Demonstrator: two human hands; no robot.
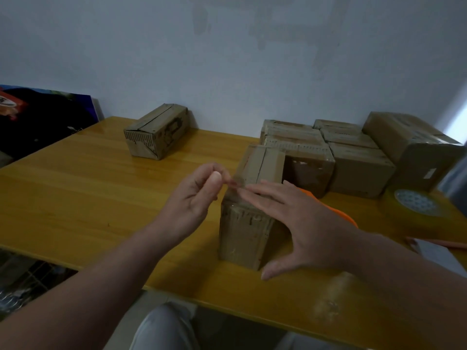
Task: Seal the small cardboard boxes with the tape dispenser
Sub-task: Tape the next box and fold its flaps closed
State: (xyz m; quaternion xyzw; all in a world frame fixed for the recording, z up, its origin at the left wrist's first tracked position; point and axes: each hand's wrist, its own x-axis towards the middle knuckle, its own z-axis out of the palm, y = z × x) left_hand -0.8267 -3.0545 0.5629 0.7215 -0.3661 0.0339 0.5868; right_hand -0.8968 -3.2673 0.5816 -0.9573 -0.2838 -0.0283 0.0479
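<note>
Box (249,210) at near table edge; right hand (300,223) flat, fingers spread, pressing top; left hand (194,195) pinching tape end at box's left edge. Advise: keep tape taut, smooth along seam

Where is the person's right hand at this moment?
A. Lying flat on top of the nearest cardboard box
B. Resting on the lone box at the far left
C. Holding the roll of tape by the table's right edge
A: the right hand lies spread, palm down, on the nearest cardboard box, while the left hand pinches something thin beside it.
</note>
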